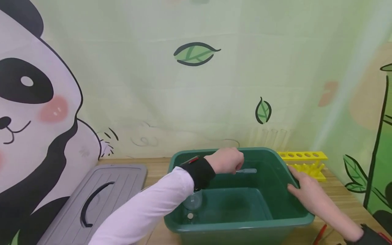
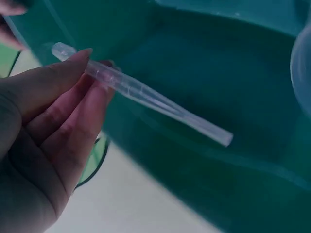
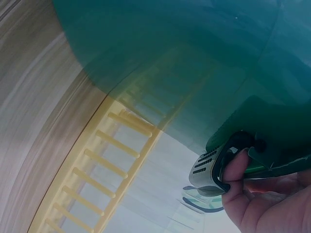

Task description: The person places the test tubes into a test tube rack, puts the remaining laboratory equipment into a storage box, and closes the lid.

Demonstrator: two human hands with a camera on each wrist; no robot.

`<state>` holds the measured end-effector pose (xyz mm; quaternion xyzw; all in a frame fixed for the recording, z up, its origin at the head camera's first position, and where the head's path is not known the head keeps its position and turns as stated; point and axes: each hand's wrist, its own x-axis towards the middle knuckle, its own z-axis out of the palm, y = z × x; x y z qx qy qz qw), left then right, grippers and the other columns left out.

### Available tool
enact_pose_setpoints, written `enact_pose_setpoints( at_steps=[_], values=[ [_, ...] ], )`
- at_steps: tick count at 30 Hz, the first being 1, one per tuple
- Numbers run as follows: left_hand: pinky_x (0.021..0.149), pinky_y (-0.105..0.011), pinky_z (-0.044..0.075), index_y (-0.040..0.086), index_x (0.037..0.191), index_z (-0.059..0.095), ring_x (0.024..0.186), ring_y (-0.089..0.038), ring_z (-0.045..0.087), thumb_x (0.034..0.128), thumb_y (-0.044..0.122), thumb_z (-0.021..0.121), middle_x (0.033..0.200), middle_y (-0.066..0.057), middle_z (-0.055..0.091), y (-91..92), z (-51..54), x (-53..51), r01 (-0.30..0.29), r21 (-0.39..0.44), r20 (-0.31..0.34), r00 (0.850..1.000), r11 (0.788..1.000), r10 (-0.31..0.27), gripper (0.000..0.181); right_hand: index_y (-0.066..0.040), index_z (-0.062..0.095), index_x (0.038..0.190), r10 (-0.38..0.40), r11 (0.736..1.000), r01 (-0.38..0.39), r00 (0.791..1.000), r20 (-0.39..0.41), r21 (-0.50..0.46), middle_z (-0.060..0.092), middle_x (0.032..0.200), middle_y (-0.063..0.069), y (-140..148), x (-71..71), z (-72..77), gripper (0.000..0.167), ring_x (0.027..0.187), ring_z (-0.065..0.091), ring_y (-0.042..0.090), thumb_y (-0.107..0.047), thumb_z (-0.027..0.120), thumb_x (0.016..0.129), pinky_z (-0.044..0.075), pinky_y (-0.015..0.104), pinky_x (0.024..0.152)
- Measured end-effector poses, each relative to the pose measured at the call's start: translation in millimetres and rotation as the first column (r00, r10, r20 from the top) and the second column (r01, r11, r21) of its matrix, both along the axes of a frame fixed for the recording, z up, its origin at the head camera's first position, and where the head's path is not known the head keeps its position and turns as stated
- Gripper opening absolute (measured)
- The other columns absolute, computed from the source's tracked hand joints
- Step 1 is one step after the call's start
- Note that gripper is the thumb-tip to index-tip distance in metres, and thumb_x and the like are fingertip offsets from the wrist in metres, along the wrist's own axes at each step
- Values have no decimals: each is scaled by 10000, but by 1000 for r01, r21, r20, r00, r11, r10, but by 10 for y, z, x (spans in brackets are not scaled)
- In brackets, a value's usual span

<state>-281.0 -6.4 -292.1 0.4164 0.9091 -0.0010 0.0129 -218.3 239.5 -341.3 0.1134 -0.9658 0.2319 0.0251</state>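
Observation:
My left hand [image 1: 225, 160] is over the green tub [image 1: 245, 224], and its thumb and fingertips pinch a clear plastic pipette [image 1: 249, 170]. Up close in the left wrist view, the pipette [image 2: 141, 92] slants down to the right, its tapered part sticking out past the fingers. On the tub's right side, my right hand [image 1: 310, 192] grips the rim. The right wrist view shows thumb and fingers at the tub's edge, beside a grey slotted piece [image 3: 206, 170] whose kind is unclear. Inside the tub, partly behind the left sleeve, is a clear round container [image 1: 193, 200].
A small whitish disc [image 1: 190, 215] lies near the container. Left of the tub is a grey lid [image 1: 122, 190] with a black handle. A yellow test tube rack [image 1: 303, 156] stands behind the right hand, clear test tubes [image 1: 274, 137] to its left. Something red [image 1: 320, 234] lies at the front right.

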Motion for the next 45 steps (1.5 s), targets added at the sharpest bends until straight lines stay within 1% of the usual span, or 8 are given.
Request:
enact_pose_setpoints(
  at_steps=[8,16,19,24,29,34,40,45],
  values=[
    [502,-199,387,147,640,562,582,-73,480,784,39,688,629,72,499,204,-325,-114,-5,-18,-29,1000,1000,4,220,175,259,1311,3,1000,-3,1000,0,-7,360,1214,405,-16,2,9,607,1024,449,474,-71,569,850,422,532,735],
    [447,-217,301,140,580,466,511,-85,335,824,-4,587,573,47,382,286,-548,-220,-17,-44,-68,998,999,14,308,175,268,1307,-4,1000,4,1000,-12,-9,368,1193,417,15,19,-1,601,1011,452,476,-70,568,847,423,530,727],
    [461,-219,341,135,603,500,523,-83,364,812,-11,602,592,46,418,301,-588,-248,-17,-54,-80,997,998,13,274,175,266,1308,-7,1000,7,1000,-15,-12,361,1201,416,22,22,-6,603,1020,445,479,-70,567,847,420,531,728],
    [521,-241,415,128,697,557,579,-88,420,838,4,590,653,38,459,313,-670,-264,8,-99,-145,989,995,-22,191,167,263,1315,-8,1000,7,1000,-14,-14,364,1204,410,20,16,-14,610,1026,445,477,-77,571,848,420,529,732],
    [534,-258,454,141,729,609,598,-82,504,858,41,568,685,41,539,312,-823,-275,37,-120,-223,973,992,-63,169,164,258,1318,-10,1000,10,1000,-1,-15,350,1219,409,17,14,-14,613,1046,425,488,-82,573,853,405,548,754],
    [509,-255,456,174,684,608,584,-84,534,857,70,575,691,44,578,330,-971,-291,6,-153,-296,954,988,-52,205,163,257,1320,-21,1000,21,1000,11,-7,351,1212,414,25,15,5,615,1039,430,483,-85,575,854,403,549,757],
    [485,-244,446,199,655,599,568,-67,522,840,85,597,677,61,574,312,-1162,-322,-15,-196,-325,944,980,-51,218,156,252,1325,-32,999,32,999,37,5,357,1203,414,23,6,18,621,1023,445,465,-91,578,858,409,543,757],
    [503,-242,451,213,727,640,601,-71,530,844,98,603,738,56,594,306,-1217,-329,-9,-242,-322,944,970,-72,168,150,254,1329,-31,1000,31,999,36,5,350,1216,410,23,14,12,622,1040,433,471,-94,575,856,399,550,772]
  ],
)
